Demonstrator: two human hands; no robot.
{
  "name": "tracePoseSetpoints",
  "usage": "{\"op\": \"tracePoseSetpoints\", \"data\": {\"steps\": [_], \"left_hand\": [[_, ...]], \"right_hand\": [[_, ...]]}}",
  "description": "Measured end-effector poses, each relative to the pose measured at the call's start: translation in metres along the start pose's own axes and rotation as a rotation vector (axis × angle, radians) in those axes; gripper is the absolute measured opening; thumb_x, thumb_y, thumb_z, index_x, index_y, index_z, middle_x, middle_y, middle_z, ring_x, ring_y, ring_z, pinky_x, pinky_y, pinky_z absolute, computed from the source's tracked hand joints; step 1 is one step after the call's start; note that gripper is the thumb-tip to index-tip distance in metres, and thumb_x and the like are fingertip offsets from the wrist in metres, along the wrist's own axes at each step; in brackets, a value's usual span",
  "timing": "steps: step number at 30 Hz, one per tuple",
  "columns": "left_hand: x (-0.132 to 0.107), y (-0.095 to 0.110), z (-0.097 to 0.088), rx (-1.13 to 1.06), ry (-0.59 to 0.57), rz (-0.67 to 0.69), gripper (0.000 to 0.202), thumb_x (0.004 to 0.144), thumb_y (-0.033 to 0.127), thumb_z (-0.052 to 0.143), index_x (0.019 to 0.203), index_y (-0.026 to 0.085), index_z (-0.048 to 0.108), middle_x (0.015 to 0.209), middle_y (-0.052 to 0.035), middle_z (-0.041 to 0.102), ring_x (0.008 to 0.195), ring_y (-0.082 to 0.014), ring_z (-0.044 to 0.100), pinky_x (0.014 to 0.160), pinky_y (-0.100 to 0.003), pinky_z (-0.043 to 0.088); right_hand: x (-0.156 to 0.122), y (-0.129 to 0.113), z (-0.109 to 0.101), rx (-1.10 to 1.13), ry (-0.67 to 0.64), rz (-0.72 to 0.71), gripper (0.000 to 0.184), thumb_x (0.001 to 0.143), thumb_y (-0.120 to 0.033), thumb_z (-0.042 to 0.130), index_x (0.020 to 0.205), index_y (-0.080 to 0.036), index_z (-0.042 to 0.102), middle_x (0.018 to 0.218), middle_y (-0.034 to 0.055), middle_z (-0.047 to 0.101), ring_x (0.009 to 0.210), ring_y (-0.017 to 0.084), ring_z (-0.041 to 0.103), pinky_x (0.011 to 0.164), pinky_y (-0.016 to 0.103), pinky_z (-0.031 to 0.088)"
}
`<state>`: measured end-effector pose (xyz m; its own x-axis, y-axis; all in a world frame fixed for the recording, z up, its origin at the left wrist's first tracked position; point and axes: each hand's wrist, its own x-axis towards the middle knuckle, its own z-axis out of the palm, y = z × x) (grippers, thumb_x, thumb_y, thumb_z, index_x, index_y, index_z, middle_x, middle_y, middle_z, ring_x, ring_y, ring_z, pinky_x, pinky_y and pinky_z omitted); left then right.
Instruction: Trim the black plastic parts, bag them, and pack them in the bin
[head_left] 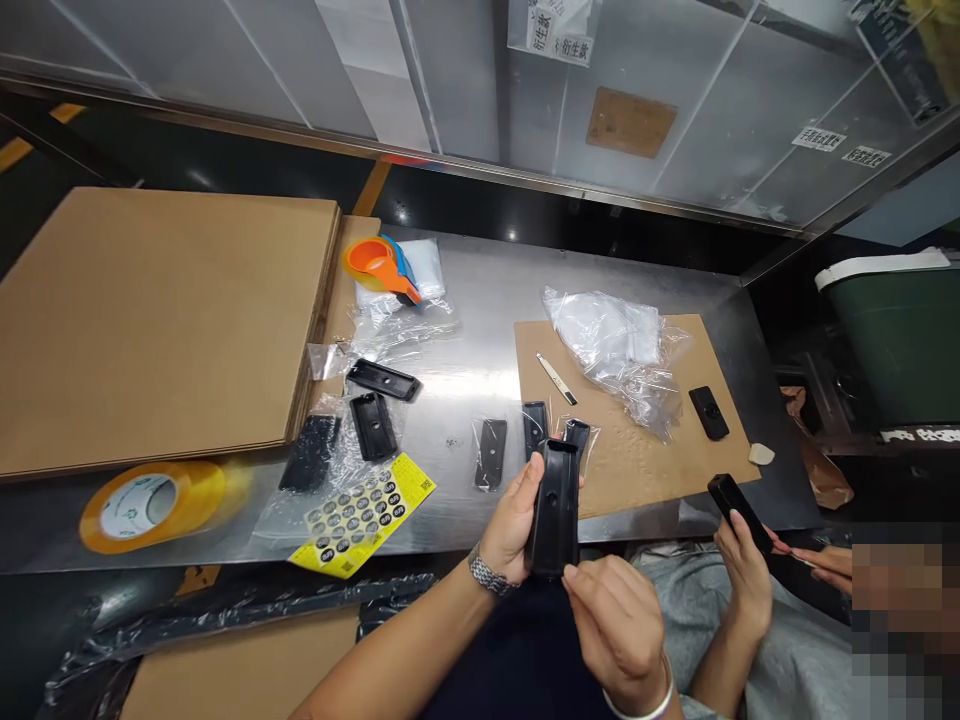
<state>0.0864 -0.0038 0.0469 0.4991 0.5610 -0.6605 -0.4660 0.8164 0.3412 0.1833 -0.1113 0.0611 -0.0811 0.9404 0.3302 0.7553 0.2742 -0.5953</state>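
My left hand [508, 525], wearing a metal watch, is wrapped round a long black plastic shell [553, 510]. Its hollow side faces me, with a small hole in the floor. At the shell's lower right corner my right hand [619, 615] pinches with thumb and forefinger; whether something small is between them is hidden. Just behind the held shell lie two more black pieces, one a bagged black piece [576, 434]. A flat dark plate [491, 453] in clear film rests to their left. Two open black shells, a tilted one [383, 379] and another [372, 426], lie farther left.
Cardboard sheets [165, 320] are stacked at left, near a tape roll [142, 505] and yellow sticker sheet [364, 515]. Orange tape dispenser [379, 265], plastic bags [611, 335] and cutter [556, 378] lie behind. At right, a co-worker's hand [742, 565] holds another black piece.
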Motion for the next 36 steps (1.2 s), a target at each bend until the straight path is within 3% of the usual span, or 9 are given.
{"op": "tracePoseSetpoints", "data": {"steps": [4, 8, 12, 14, 17, 22, 25, 29, 36], "left_hand": [[0.001, 0.002, 0.002, -0.034, 0.018, -0.057, 0.05, 0.072, 0.055, 0.051, 0.09, 0.01, 0.061, 0.067, -0.006, 0.062, 0.048, -0.0094, 0.053, 0.044, -0.019, 0.04], [0.0, 0.003, 0.003, -0.069, -0.004, -0.023, 0.045, 0.074, 0.052, 0.051, 0.097, 0.014, 0.058, 0.078, -0.0077, 0.064, 0.059, -0.0126, 0.058, 0.049, -0.021, 0.044], [-0.001, 0.004, 0.005, -0.082, -0.03, -0.026, 0.046, 0.074, 0.051, 0.052, 0.1, 0.014, 0.057, 0.077, -0.0066, 0.064, 0.057, -0.0113, 0.057, 0.049, -0.019, 0.044], [-0.001, 0.004, 0.005, -0.073, -0.024, -0.028, 0.049, 0.072, 0.052, 0.053, 0.1, 0.012, 0.058, 0.077, -0.0069, 0.064, 0.056, -0.0108, 0.057, 0.047, -0.019, 0.043], [-0.002, 0.003, 0.004, -0.044, -0.03, 0.004, 0.054, 0.072, 0.052, 0.054, 0.11, 0.015, 0.054, 0.078, -0.0066, 0.064, 0.058, -0.0115, 0.057, 0.048, -0.019, 0.044], [-0.004, -0.001, 0.0, 0.1, -0.101, 0.163, 0.06, 0.074, 0.049, 0.053, 0.127, 0.024, 0.038, 0.08, -0.0045, 0.064, 0.056, -0.009, 0.054, 0.047, -0.017, 0.041], [-0.004, -0.004, -0.003, 0.182, -0.135, 0.208, 0.065, 0.072, 0.048, 0.056, 0.129, 0.023, 0.036, 0.081, -0.0052, 0.064, 0.058, -0.009, 0.053, 0.048, -0.017, 0.041], [0.0, -0.005, -0.002, 0.155, -0.108, 0.141, 0.063, 0.074, 0.05, 0.052, 0.129, 0.024, 0.035, 0.08, -0.0046, 0.064, 0.055, -0.0096, 0.054, 0.045, -0.018, 0.04], [0.008, -0.004, 0.0, 0.033, -0.033, 0.018, 0.057, 0.07, 0.053, 0.056, 0.113, 0.017, 0.052, 0.076, -0.005, 0.064, 0.054, -0.01, 0.056, 0.046, -0.018, 0.043]], "right_hand": [[-0.003, -0.005, 0.008, 0.014, 0.153, 0.069, 0.025, 0.074, 0.0, 0.049, 0.092, -0.017, 0.053, 0.068, 0.0041, 0.059, 0.063, 0.015, 0.054, 0.055, 0.028, 0.044], [-0.006, -0.007, 0.01, 0.199, 0.145, 0.29, 0.014, 0.081, -0.008, 0.043, 0.076, -0.018, 0.05, 0.062, 0.001, 0.053, 0.056, 0.012, 0.051, 0.052, 0.025, 0.042], [-0.01, -0.006, 0.009, 0.379, 0.176, 0.51, 0.014, 0.085, -0.016, 0.04, 0.079, -0.018, 0.052, 0.059, -0.0011, 0.054, 0.051, 0.009, 0.051, 0.048, 0.02, 0.041], [-0.009, -0.006, 0.008, 0.466, 0.136, 0.641, 0.017, 0.087, -0.022, 0.04, 0.076, -0.017, 0.053, 0.056, -0.0019, 0.053, 0.046, 0.008, 0.05, 0.044, 0.018, 0.039], [-0.004, -0.005, 0.004, 0.576, -0.023, 0.795, 0.025, 0.086, -0.033, 0.042, 0.069, -0.016, 0.051, 0.051, -0.0026, 0.051, 0.041, 0.007, 0.046, 0.041, 0.018, 0.036], [0.005, -0.004, 0.002, 0.593, -0.222, 0.962, 0.028, 0.081, -0.037, 0.047, 0.062, -0.016, 0.046, 0.046, -0.0035, 0.05, 0.036, 0.005, 0.042, 0.038, 0.017, 0.029], [0.006, -0.003, 0.003, 0.57, -0.266, 1.016, 0.026, 0.08, -0.031, 0.045, 0.058, -0.017, 0.042, 0.045, -0.004, 0.049, 0.034, 0.005, 0.04, 0.036, 0.016, 0.026], [0.002, -0.002, 0.004, 0.568, -0.244, 1.006, 0.019, 0.079, -0.025, 0.044, 0.062, -0.016, 0.046, 0.045, -0.0041, 0.049, 0.035, 0.005, 0.041, 0.036, 0.016, 0.026], [0.001, 0.001, -0.002, 0.672, -0.192, 0.976, 0.03, 0.084, -0.039, 0.042, 0.072, -0.015, 0.053, 0.047, -0.0039, 0.049, 0.035, 0.004, 0.04, 0.036, 0.015, 0.027]]}}
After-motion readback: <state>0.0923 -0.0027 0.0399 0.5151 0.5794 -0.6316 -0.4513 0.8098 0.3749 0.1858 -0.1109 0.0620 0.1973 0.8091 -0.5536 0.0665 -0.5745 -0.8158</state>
